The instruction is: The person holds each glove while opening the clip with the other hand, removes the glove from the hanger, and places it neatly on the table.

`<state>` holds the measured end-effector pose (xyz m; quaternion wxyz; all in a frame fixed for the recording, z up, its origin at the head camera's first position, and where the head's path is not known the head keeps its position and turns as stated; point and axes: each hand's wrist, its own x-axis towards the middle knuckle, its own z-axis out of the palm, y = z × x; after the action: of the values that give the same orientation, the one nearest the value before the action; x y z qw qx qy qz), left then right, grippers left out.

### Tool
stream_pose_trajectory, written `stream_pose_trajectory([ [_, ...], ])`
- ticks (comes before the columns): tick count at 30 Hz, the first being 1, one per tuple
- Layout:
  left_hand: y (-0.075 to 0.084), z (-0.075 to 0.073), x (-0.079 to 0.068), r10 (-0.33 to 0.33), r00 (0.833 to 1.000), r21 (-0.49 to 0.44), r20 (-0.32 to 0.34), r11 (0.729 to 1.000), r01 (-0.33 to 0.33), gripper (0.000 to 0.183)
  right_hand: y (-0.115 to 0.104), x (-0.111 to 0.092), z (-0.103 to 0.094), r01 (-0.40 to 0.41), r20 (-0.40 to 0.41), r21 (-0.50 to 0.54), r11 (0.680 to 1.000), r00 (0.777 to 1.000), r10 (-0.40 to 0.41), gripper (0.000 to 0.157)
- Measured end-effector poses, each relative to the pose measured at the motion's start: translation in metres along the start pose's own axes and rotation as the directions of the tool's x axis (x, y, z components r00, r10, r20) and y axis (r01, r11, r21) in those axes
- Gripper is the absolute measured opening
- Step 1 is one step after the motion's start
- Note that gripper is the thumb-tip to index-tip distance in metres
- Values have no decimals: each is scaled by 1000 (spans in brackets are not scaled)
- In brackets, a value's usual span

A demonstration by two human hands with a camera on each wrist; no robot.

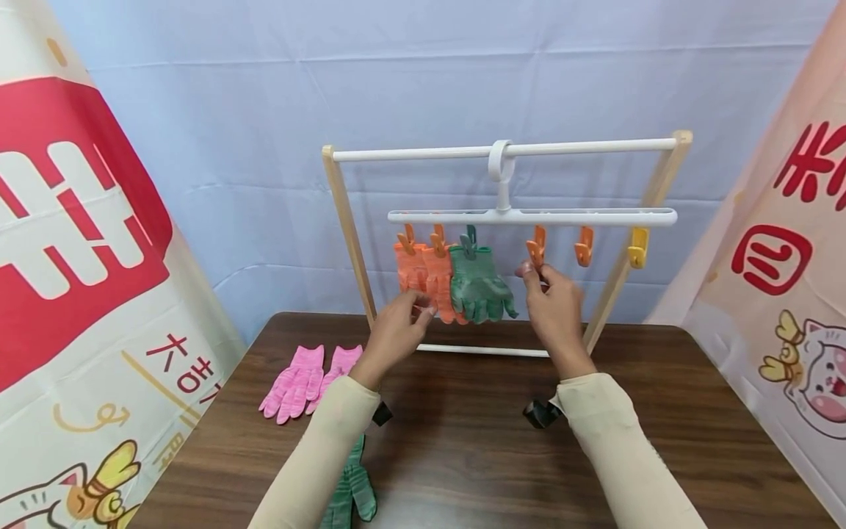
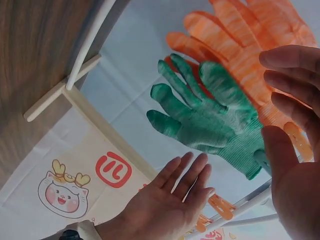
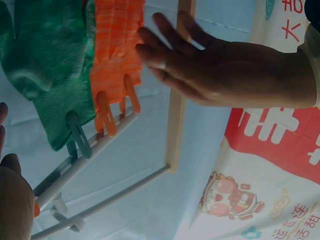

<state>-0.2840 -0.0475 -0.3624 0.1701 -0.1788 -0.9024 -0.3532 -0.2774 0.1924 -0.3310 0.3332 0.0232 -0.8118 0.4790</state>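
A white clip hanger (image 1: 595,217) carries two orange gloves (image 1: 411,269) on orange clips and a green glove (image 1: 482,286) on a dark green clip (image 1: 468,242). My left hand (image 1: 399,327) is by the orange gloves' fingers, its own fingers loosely bent and holding nothing; in the right wrist view it overlaps the orange edge. On the other side of the green glove, my right hand (image 1: 557,305) is raised with its fingertips right under an orange clip (image 1: 536,247). Its fingers look extended in the left wrist view. Another orange clip (image 1: 584,247) and a yellow clip (image 1: 637,248) hang bare farther right.
The hanger's hook (image 1: 500,162) loops over the top bar of a rack with wooden side posts (image 1: 349,228). Pink gloves (image 1: 297,383) lie at the left of the brown table (image 1: 476,455). Green fabric with glove fingers (image 1: 360,488) lies partly hidden behind my left sleeve.
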Motion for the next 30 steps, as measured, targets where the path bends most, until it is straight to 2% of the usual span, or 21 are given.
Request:
stream_pose_trajectory([
  [7, 7, 9, 7, 26, 998, -36, -56, 999, -28, 29, -2, 1, 7, -1, 52, -17, 1000, 999, 2, 41],
  [15, 16, 12, 16, 42, 998, -88, -48, 995, -47, 32, -5, -1, 12, -12, 101, -31, 999, 995, 15, 48],
  [26, 26, 13, 26, 21, 997, -70, -74, 997, -26, 33, -21, 6, 26, 23, 147, 9, 1000, 989, -24, 53],
  [30, 30, 14, 29, 34, 996, -46, -87, 998, -38, 32, -27, 9, 31, 32, 163, 21, 999, 986, -35, 54],
])
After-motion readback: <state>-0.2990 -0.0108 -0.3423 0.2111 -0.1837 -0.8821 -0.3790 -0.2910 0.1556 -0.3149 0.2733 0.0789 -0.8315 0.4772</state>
